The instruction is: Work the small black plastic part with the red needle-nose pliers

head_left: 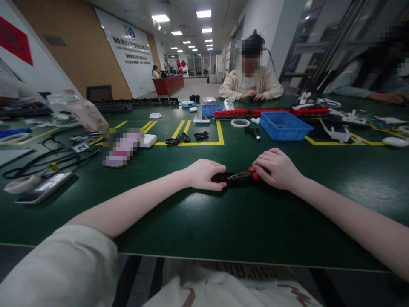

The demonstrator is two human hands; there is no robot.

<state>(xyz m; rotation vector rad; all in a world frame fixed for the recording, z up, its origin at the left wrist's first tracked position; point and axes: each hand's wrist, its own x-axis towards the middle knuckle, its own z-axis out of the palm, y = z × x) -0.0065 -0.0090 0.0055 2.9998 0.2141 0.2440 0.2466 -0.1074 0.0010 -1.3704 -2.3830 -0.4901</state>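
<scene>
My right hand [278,169] is closed around the red handles of a pair of pliers [242,175], whose jaws point left. Between the thumb and fingers of my left hand [206,175] is a small black part [220,177]; its exact kind cannot be made out. The plier jaws reach to this part and seem to touch it, just above the green tabletop [204,226]. Farther up the table lie several similar-looking black pieces [179,139], with another black piece [201,135] beside them.
A blue bin [284,126] stands beyond my right hand, near a white tape roll [240,123] and a black object [254,133]. To the left lie a phone [124,147], a white-screened device [46,187] and black cables [38,164]. A person [251,81] sits opposite.
</scene>
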